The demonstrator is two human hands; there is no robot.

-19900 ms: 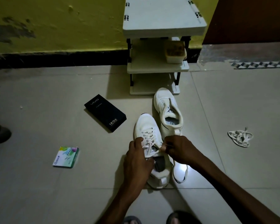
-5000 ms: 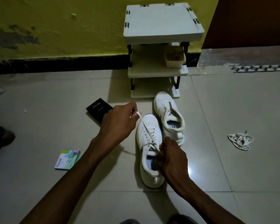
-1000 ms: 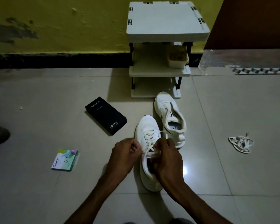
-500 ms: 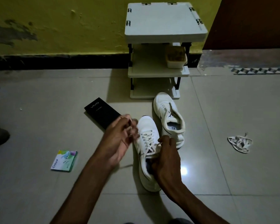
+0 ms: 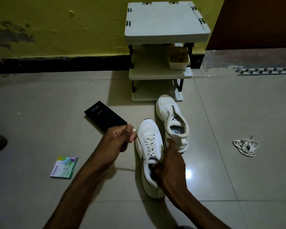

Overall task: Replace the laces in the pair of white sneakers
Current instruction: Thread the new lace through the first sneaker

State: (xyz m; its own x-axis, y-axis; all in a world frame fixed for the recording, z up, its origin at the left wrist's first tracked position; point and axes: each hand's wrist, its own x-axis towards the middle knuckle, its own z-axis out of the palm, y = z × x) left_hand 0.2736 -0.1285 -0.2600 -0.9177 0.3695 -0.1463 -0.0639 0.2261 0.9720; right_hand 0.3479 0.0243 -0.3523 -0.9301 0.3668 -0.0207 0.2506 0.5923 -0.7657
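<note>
Gripping the near sneaker (image 5: 149, 134) at its collar, we are curling the fingers of our right hand (image 5: 171, 164) into the opening beside the tongue, with the thumb pointing toward the toe. This sneaker is sitting sole-down on the tiled floor (image 5: 238, 113), toe away from us, and the white lace (image 5: 149, 144) is crossing up its front in several rows. Our left hand (image 5: 120, 141) is hovering just left of the toe, off the shoe, with its fingers curled in. We are pinching the lace there, and a pale tip is showing at the thumb. A thin strand is running from the shoe's left side toward the left wrist.

The far sneaker (image 5: 172, 119) is lying just beyond and to the right, heel toward us, toe near the base of the white shelf rack (image 5: 163, 30). A tangled bundle of old laces (image 5: 245, 147) is lying well apart to the right. A black box (image 5: 104, 119) is sitting behind the left hand, and a green packet (image 5: 64, 167) is lying further left. A small tub (image 5: 178, 62) is sitting on the rack's middle shelf.
</note>
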